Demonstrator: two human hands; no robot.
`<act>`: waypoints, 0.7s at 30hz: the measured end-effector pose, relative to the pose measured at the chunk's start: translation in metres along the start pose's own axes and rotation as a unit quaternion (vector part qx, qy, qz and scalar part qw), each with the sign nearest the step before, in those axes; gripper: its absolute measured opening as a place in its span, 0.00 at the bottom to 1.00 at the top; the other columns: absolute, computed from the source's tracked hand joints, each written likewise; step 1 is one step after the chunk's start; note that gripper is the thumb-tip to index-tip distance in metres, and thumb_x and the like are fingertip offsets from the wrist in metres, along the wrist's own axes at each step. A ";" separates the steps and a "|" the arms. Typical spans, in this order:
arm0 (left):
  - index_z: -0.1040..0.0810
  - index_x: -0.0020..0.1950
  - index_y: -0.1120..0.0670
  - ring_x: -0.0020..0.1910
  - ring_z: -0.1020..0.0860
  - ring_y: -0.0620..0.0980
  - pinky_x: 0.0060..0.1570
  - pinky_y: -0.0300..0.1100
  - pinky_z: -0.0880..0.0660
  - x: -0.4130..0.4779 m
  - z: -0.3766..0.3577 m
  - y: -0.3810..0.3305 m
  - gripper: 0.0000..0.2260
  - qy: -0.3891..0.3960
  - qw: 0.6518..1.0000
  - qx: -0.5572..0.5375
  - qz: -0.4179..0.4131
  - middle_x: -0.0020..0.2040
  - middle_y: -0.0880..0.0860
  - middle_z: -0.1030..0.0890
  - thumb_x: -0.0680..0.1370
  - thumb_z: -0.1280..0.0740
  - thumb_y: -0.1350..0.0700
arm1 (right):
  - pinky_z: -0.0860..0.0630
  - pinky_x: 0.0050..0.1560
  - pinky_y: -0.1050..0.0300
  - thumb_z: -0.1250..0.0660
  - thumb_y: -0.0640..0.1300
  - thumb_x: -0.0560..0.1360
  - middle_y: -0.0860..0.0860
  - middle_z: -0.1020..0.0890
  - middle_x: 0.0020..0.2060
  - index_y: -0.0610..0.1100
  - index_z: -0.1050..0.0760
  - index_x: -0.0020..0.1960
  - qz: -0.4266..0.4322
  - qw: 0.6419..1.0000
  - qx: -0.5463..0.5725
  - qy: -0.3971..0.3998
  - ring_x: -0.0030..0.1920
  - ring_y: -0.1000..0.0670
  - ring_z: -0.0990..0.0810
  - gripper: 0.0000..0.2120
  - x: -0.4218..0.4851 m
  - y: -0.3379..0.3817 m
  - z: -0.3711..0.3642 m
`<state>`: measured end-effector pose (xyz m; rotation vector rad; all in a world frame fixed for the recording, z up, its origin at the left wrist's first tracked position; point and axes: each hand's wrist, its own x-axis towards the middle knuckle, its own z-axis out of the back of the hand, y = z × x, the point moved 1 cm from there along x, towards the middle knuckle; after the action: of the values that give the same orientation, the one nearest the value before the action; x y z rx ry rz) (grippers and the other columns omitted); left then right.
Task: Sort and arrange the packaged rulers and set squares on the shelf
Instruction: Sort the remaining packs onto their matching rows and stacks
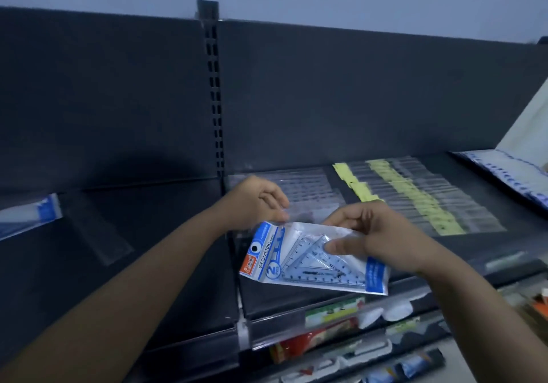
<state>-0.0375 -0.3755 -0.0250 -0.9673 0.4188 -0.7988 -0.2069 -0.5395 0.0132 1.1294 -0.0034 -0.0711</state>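
A packaged set-square set (pixel 299 259) in a blue and white bag marked "Geometric" is held over the front of the dark shelf (pixel 296 299). My right hand (pixel 382 237) grips its right part, thumb on top of the clear triangles. My left hand (pixel 258 201) pinches the bag's upper left edge. Behind them, clear-packed rulers (pixel 302 187) lie in a stack. A row of rulers with yellow labels (pixel 415 195) is fanned out to the right.
A blue and white package (pixel 29 215) lies at the far left of the shelf, with a clear ruler (pixel 98 228) beside it. White sheets with blue print (pixel 516 175) lean at the right. Lower shelves hold colourful packs (pixel 320 335). A slotted upright (pixel 215 92) divides the back panel.
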 end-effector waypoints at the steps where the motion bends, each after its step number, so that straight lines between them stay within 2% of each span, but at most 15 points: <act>1: 0.19 0.41 0.53 0.29 0.21 0.36 0.30 0.28 0.28 0.009 -0.010 -0.001 0.08 0.002 1.000 0.016 0.000 0.30 0.45 0.18 0.69 0.23 0.63 | 0.22 0.44 0.42 0.24 0.37 0.67 0.40 0.15 0.40 0.43 0.17 0.44 -0.006 1.000 0.006 -0.001 0.41 0.36 0.17 0.07 -0.002 -0.007 0.010; 3: 0.19 0.39 0.52 0.27 0.23 0.33 0.30 0.27 0.30 0.023 -0.022 0.001 0.08 -0.013 0.997 0.072 -0.007 0.30 0.44 0.19 0.68 0.22 0.62 | 0.22 0.42 0.55 0.25 0.35 0.68 0.43 0.14 0.40 0.42 0.17 0.45 -0.014 1.000 0.021 0.001 0.40 0.46 0.16 0.07 -0.006 -0.018 0.025; 4: 0.19 0.39 0.52 0.27 0.25 0.33 0.30 0.27 0.31 0.029 -0.024 0.003 0.09 -0.023 0.994 0.102 -0.010 0.30 0.44 0.20 0.67 0.21 0.61 | 0.21 0.43 0.58 0.25 0.34 0.68 0.44 0.14 0.40 0.41 0.18 0.46 -0.019 0.999 0.030 0.001 0.41 0.47 0.15 0.07 -0.008 -0.022 0.030; 6: 0.19 0.40 0.54 0.26 0.27 0.32 0.31 0.28 0.31 0.038 -0.023 0.007 0.09 -0.030 0.988 0.151 -0.011 0.32 0.44 0.21 0.67 0.21 0.58 | 0.20 0.43 0.57 0.26 0.34 0.68 0.42 0.14 0.42 0.38 0.18 0.47 -0.029 0.998 0.049 -0.002 0.43 0.45 0.15 0.08 -0.011 -0.030 0.039; 9: 0.21 0.44 0.51 0.30 0.27 0.34 0.36 0.32 0.31 0.044 -0.020 0.004 0.09 -0.028 0.977 0.211 -0.010 0.37 0.41 0.23 0.69 0.22 0.55 | 0.19 0.46 0.50 0.26 0.34 0.69 0.40 0.15 0.43 0.37 0.19 0.49 -0.045 0.997 0.060 -0.010 0.45 0.41 0.15 0.09 -0.015 -0.037 0.048; 10: 0.22 0.43 0.49 0.33 0.25 0.34 0.37 0.29 0.30 0.047 -0.020 -0.004 0.10 -0.031 0.979 0.200 -0.021 0.38 0.41 0.22 0.69 0.23 0.52 | 0.19 0.46 0.47 0.26 0.35 0.69 0.40 0.15 0.44 0.36 0.19 0.49 -0.048 0.997 0.062 -0.016 0.45 0.40 0.15 0.09 -0.016 -0.038 0.052; 12: 0.20 0.43 0.48 0.37 0.22 0.35 0.40 0.30 0.28 0.051 -0.023 -0.030 0.09 -0.005 0.993 0.109 -0.044 0.40 0.44 0.18 0.71 0.27 0.44 | 0.19 0.46 0.48 0.26 0.35 0.69 0.40 0.15 0.44 0.37 0.19 0.49 -0.049 0.997 0.056 -0.027 0.44 0.40 0.16 0.09 -0.019 -0.037 0.063; 14: 0.18 0.46 0.47 0.38 0.20 0.38 0.39 0.32 0.26 0.054 -0.033 -0.066 0.16 0.096 0.994 0.027 -0.047 0.43 0.45 0.16 0.71 0.32 0.35 | 0.20 0.41 0.56 0.27 0.35 0.70 0.41 0.15 0.42 0.38 0.18 0.48 -0.047 0.997 0.049 -0.041 0.41 0.46 0.16 0.08 -0.022 -0.036 0.079; 15: 0.18 0.48 0.46 0.39 0.19 0.39 0.39 0.32 0.24 0.057 -0.042 -0.083 0.18 0.153 0.987 0.019 -0.047 0.44 0.45 0.16 0.70 0.32 0.34 | 0.22 0.38 0.59 0.27 0.35 0.70 0.42 0.15 0.40 0.38 0.18 0.48 -0.045 0.997 0.048 -0.049 0.38 0.49 0.16 0.07 -0.025 -0.036 0.088; 17: 0.18 0.49 0.46 0.44 0.17 0.43 0.46 0.36 0.22 0.065 -0.066 -0.111 0.16 0.230 0.970 0.040 -0.062 0.45 0.46 0.15 0.69 0.29 0.37 | 0.26 0.35 0.64 0.26 0.34 0.69 0.44 0.17 0.36 0.37 0.18 0.46 -0.039 0.996 0.048 -0.071 0.33 0.53 0.20 0.06 -0.034 -0.038 0.110; 19: 0.18 0.48 0.51 0.46 0.17 0.51 0.51 0.48 0.22 0.081 -0.096 -0.133 0.11 0.252 0.961 0.064 -0.092 0.45 0.50 0.15 0.72 0.26 0.46 | 0.25 0.36 0.64 0.26 0.34 0.69 0.46 0.16 0.36 0.38 0.18 0.46 -0.040 0.993 0.044 -0.101 0.34 0.54 0.19 0.06 -0.048 -0.045 0.138; 21: 0.19 0.47 0.54 0.47 0.17 0.56 0.53 0.55 0.23 0.101 -0.128 -0.153 0.07 0.260 0.956 0.070 -0.117 0.45 0.54 0.15 0.74 0.27 0.51 | 0.25 0.37 0.63 0.24 0.36 0.67 0.47 0.15 0.37 0.40 0.18 0.44 -0.038 0.989 0.034 -0.136 0.36 0.53 0.18 0.06 -0.066 -0.056 0.169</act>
<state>-0.1171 -0.5737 0.0415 -0.6714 0.6976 -1.2898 -0.2824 -0.7125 0.0367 1.1813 -0.2078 -0.2943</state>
